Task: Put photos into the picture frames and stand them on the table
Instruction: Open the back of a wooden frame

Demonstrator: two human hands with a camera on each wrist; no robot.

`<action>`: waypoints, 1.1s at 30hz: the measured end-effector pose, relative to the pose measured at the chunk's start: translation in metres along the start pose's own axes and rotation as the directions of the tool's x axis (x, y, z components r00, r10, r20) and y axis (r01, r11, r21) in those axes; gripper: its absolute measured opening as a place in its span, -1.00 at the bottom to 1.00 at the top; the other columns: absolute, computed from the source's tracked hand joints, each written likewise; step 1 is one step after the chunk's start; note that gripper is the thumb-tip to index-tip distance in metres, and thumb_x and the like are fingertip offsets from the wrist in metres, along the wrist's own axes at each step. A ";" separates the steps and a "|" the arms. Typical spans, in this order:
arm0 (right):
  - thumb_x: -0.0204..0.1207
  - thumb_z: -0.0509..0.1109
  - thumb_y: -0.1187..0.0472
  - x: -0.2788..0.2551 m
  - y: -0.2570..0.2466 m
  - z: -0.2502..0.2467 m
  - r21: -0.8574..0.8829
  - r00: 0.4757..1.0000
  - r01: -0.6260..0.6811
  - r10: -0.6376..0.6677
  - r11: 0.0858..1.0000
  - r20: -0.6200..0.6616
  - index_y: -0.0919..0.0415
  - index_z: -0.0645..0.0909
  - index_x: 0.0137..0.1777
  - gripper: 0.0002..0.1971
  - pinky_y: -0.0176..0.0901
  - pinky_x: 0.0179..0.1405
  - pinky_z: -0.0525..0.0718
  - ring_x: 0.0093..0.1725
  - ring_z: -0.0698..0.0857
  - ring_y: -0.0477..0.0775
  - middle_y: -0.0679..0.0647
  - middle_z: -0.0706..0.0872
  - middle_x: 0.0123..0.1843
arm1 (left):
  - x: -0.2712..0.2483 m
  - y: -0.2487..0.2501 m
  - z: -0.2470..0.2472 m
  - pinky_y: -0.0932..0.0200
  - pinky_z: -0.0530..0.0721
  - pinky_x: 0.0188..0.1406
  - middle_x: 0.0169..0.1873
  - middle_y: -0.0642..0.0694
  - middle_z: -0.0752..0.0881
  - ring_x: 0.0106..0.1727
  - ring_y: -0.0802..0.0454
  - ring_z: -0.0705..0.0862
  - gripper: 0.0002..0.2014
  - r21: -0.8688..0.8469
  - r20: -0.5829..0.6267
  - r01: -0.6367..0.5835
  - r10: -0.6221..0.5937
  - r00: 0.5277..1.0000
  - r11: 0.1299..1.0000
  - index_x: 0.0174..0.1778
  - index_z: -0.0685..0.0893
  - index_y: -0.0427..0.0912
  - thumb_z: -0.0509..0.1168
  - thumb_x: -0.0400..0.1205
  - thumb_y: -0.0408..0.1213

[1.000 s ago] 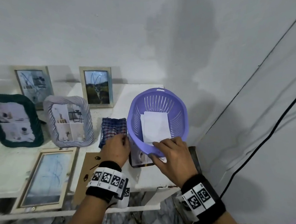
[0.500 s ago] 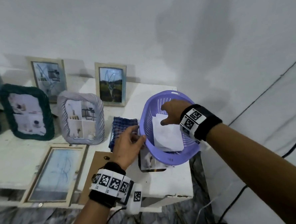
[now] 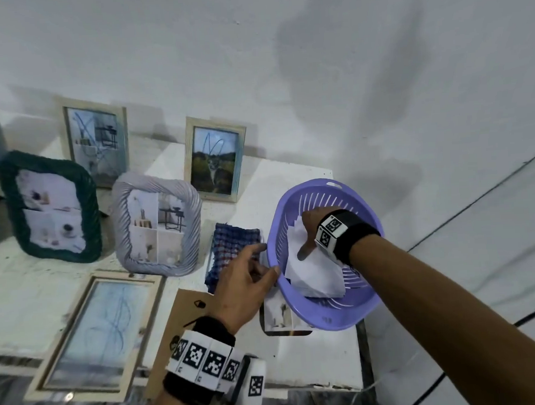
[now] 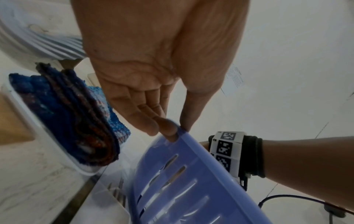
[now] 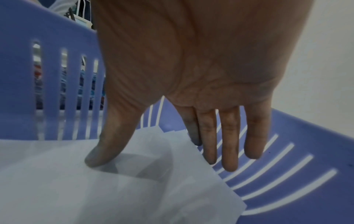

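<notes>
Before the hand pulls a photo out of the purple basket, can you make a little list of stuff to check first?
1. Left hand steadies the purple basket: ok, thumb and fingertips pinch its rim.
2. Right hand reaches the white photo sheets: ok, the thumb rests on top and the fingers go down past their edge.
3. Only one sheet gets lifted: cannot tell, several overlap.
4. Picture side of the sheets: cannot tell, only blank white shows.
5. An open frame is waiting: ok, the wooden frame lies flat at the front of the table, its brown backing board beside it.
6. Basket sits level: not ok, it tilts and rests on another photo.
</notes>
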State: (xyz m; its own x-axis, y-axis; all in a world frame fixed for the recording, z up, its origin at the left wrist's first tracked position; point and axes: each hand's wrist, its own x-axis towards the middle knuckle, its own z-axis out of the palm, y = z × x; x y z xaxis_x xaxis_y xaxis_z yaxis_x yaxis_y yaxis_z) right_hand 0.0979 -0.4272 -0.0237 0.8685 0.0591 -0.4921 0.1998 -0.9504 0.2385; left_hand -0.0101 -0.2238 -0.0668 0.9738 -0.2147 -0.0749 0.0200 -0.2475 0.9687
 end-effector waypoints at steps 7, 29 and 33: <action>0.39 0.54 -0.06 0.001 -0.003 -0.010 -0.030 0.980 -0.081 0.074 0.996 -0.182 0.18 0.15 0.57 -0.13 0.20 0.19 0.56 0.30 0.61 0.35 0.22 0.60 0.34 | 0.000 0.005 -0.004 0.17 0.69 -0.24 -0.29 0.06 0.73 -0.26 0.18 0.71 -0.56 0.024 0.024 0.000 -0.001 1.000 1.000 0.41 0.53 0.02 0.42 0.62 -0.12; 0.58 0.35 0.29 -0.173 -0.032 -0.102 0.708 0.792 0.281 0.260 0.648 -0.552 0.04 0.75 0.19 -0.73 -0.55 -0.07 0.52 0.04 0.69 -0.15 -0.09 0.79 0.02 | -0.018 0.079 -0.080 0.50 0.59 0.04 0.04 0.10 0.77 0.04 0.32 0.71 -0.72 0.004 0.049 -0.246 0.246 0.968 0.969 0.28 0.68 -0.07 0.37 0.65 -0.16; 0.59 0.38 0.28 -0.174 -0.084 -0.091 0.768 0.787 0.379 0.257 0.516 -0.561 -0.03 0.73 0.21 -0.72 -0.47 0.04 0.58 0.01 0.69 -0.31 -0.20 0.78 0.00 | -0.027 0.072 -0.115 0.11 0.75 0.03 -0.11 -0.07 0.82 -0.01 0.04 0.79 -0.82 -0.152 0.138 -0.160 0.181 0.974 0.975 0.16 0.71 -0.11 0.40 0.64 -0.27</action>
State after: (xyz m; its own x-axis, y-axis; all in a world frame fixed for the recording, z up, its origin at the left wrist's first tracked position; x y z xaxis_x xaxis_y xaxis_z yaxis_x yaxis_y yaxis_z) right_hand -0.0284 -0.3298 0.1181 0.9893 -0.0262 0.1432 0.0836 -0.7029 -0.7063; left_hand -0.0087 -0.1269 0.0323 0.9207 -0.3840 0.0698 -0.1017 -0.0633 0.9928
